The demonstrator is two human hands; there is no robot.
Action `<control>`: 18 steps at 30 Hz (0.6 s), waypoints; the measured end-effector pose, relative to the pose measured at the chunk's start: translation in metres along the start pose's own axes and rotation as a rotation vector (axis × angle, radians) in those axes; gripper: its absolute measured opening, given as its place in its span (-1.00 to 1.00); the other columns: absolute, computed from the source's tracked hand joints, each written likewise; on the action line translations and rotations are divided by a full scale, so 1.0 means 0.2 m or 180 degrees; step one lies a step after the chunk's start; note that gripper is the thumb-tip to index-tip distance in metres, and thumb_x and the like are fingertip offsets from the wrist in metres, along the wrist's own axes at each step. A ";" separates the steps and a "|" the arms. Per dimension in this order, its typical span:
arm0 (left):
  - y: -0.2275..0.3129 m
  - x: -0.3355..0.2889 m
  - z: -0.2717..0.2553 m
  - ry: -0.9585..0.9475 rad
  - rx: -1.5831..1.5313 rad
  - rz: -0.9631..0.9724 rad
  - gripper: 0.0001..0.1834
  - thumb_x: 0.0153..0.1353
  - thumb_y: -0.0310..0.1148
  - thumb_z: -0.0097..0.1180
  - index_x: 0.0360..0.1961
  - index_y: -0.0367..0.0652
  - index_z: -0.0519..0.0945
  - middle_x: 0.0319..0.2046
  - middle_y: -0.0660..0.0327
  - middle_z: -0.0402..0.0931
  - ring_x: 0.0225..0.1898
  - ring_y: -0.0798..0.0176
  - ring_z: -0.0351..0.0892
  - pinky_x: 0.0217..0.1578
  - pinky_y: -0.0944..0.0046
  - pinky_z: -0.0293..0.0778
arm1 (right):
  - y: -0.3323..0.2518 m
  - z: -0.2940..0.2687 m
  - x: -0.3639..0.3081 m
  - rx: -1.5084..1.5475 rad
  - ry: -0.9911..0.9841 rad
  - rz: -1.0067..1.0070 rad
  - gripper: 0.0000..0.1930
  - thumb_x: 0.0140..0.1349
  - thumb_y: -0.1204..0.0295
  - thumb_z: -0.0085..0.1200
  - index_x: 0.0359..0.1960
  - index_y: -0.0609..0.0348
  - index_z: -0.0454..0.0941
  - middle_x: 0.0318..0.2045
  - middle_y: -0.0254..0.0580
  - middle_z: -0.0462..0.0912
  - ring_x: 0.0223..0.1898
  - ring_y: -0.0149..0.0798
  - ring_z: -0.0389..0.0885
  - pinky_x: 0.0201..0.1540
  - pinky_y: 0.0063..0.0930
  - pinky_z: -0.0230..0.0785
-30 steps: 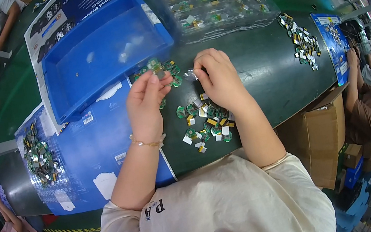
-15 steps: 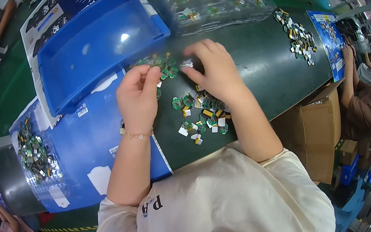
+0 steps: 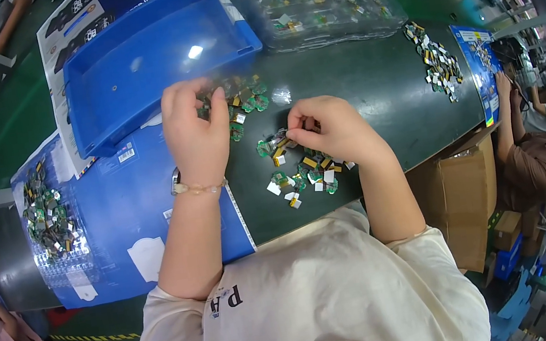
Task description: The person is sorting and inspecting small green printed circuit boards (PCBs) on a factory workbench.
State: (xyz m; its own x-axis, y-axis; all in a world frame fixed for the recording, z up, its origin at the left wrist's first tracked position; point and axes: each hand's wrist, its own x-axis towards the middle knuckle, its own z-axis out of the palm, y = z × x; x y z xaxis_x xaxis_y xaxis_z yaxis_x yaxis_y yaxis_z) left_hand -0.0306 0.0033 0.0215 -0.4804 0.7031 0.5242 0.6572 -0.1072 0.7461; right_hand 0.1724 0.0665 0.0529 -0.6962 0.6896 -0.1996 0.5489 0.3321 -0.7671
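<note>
My left hand (image 3: 198,129) is over the far pile of small green circuit boards (image 3: 252,99), thumb and fingers apart and curled down. Its fingertips are partly hidden, and I see nothing held. My right hand (image 3: 337,130) pinches thumb and forefinger together at the near pile of circuit boards (image 3: 303,178), which carry white and yellow-gold parts. A small circuit board (image 3: 277,142) shows at those fingertips, partly overlapping the pile. Between the two piles lies a bright silvery patch (image 3: 281,95); whether it is plastic or glare, I cannot tell.
Beyond my left hand stands a shallow blue bin (image 3: 150,68) on printed sheets. Stacked clear trays (image 3: 325,1) hold more boards at the back. Other board piles lie left (image 3: 50,216) and right (image 3: 435,59). A cardboard box (image 3: 461,205) sits below the table edge. Other people work on both sides.
My left hand has opened from a pinch and reached over the far pile. My right hand has moved down from the silvery patch to the near pile, its fingers closing.
</note>
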 end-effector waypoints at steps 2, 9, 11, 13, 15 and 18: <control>0.02 0.00 0.00 -0.0048 0.0080 -0.0194 -0.83 0.03 -0.52 0.20 -0.30 -0.21 0.53 -0.31 0.13 0.46 -0.40 0.20 0.47 -0.34 0.27 0.44 | 0.00 0.01 -0.01 0.0479 0.0122 -0.0030 -0.91 0.08 0.54 0.19 -0.45 0.17 0.50 -0.50 -0.42 0.50 -0.45 -0.53 0.44 -0.38 -0.62 0.28; 0.09 -0.03 -0.01 -0.0105 -0.0642 0.0234 -0.87 0.10 -0.50 0.18 -0.31 -0.22 0.54 -0.37 0.19 0.49 -0.43 0.29 0.50 -0.39 0.35 0.42 | -0.02 0.04 0.04 0.2361 0.0776 -0.0179 -0.91 0.19 0.57 0.10 -0.33 0.19 0.43 -0.46 -0.47 0.51 -0.43 -0.63 0.41 -0.38 -0.74 0.23; 0.12 -0.07 0.00 -0.0633 -0.1052 -0.0229 -0.87 0.11 -0.48 0.19 -0.30 -0.24 0.54 -0.37 0.20 0.51 -0.42 0.34 0.52 -0.40 0.38 0.41 | -0.04 0.06 0.06 0.2441 0.0880 -0.0241 -0.91 0.19 0.58 0.09 -0.32 0.18 0.43 -0.45 -0.48 0.51 -0.42 -0.64 0.40 -0.37 -0.75 0.23; 0.11 -0.09 0.05 -0.1168 -0.1905 -0.1116 -0.86 0.17 -0.43 0.19 -0.29 -0.26 0.57 -0.38 0.25 0.56 -0.39 0.46 0.54 -0.42 0.45 0.41 | -0.05 0.06 0.07 0.2526 0.0982 -0.0305 -0.91 0.20 0.58 0.07 -0.30 0.17 0.43 -0.45 -0.48 0.50 -0.42 -0.64 0.40 -0.36 -0.76 0.22; 0.07 -0.11 0.06 -0.1217 -0.2218 -0.1375 -0.87 0.20 -0.43 0.16 -0.28 -0.27 0.57 -0.38 0.27 0.56 -0.38 0.47 0.54 -0.40 0.46 0.42 | -0.06 0.07 0.07 0.2334 0.1153 -0.0344 -0.92 0.21 0.58 0.05 -0.29 0.17 0.43 -0.44 -0.49 0.50 -0.41 -0.65 0.40 -0.36 -0.76 0.21; 0.06 -0.10 0.06 -0.1140 -0.2535 -0.1627 -0.88 0.24 -0.43 0.12 -0.27 -0.27 0.56 -0.40 0.30 0.56 -0.38 0.48 0.53 -0.38 0.48 0.43 | -0.03 0.07 0.07 0.2242 0.1069 -0.0293 -0.91 0.22 0.58 0.04 -0.26 0.18 0.44 -0.43 -0.48 0.49 -0.41 -0.64 0.40 -0.36 -0.76 0.22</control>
State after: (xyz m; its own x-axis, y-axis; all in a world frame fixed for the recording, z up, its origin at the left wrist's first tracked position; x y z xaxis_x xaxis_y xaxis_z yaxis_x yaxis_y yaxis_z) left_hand -0.0057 -0.0026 0.0156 -0.3073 0.9516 0.0088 -0.2200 -0.0800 0.9722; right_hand 0.1516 0.0653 0.0466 -0.4858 0.8740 -0.0077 -0.0051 -0.0116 -0.9999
